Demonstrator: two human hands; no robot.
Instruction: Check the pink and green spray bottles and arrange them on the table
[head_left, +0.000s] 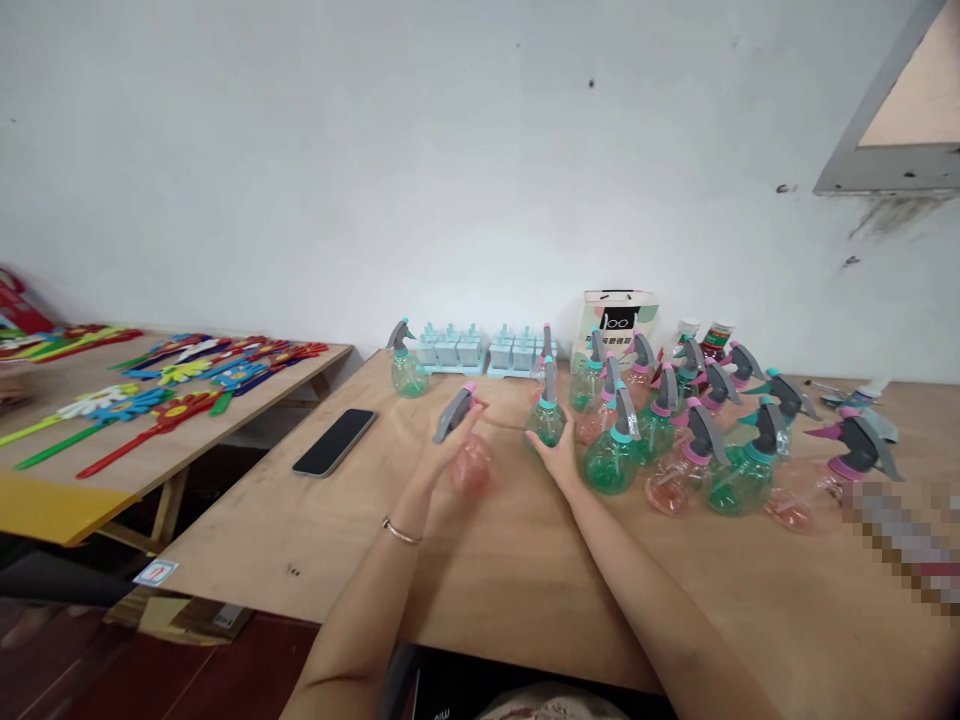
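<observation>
Left hand (435,457) is holding pink spray bottle (472,467), right hand (557,455) cupping green spray bottle (548,423); supporting both low is probably preventing tipping.

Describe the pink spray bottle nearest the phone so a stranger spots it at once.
On the wooden table in the middle, find the black phone at the left. Right of it is the left hand, a bracelet around its wrist. The pink spray bottle with a grey head is in that hand; every other pink one is farther right.
</observation>
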